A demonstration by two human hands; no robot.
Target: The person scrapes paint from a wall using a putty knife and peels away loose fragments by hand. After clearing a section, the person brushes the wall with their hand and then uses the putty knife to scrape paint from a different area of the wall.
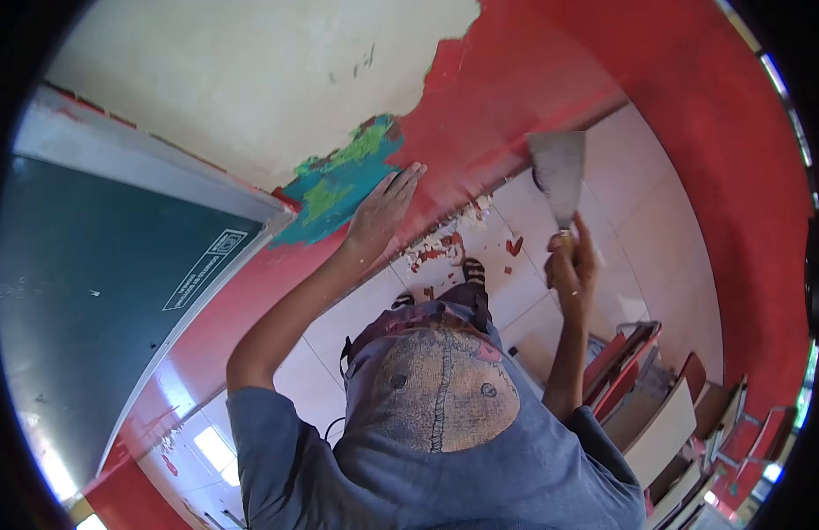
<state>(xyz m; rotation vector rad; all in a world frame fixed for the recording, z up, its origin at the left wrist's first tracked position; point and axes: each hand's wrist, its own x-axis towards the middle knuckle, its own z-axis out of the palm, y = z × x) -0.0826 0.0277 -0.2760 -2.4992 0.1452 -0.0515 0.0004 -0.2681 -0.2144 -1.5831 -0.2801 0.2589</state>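
My left hand [387, 208] lies flat against the wall with its fingers stretched out, at the edge of a teal and green patch [325, 199] of exposed paint. Around that patch the wall shows red paint [480, 97] to the right and a bare cream area [268, 79] above. Away from the wall, my right hand [573, 265] is closed round the handle of a putty knife [559, 172]. Its wide metal blade points up and touches nothing that I can see.
Paint flakes [436, 252] litter the tiled floor [533, 291] along the wall's foot, close to my feet [473, 272]. A dark green board [100, 265] with a metal frame is at the left. Chairs with red parts and pale panels [661, 433] crowd the lower right.
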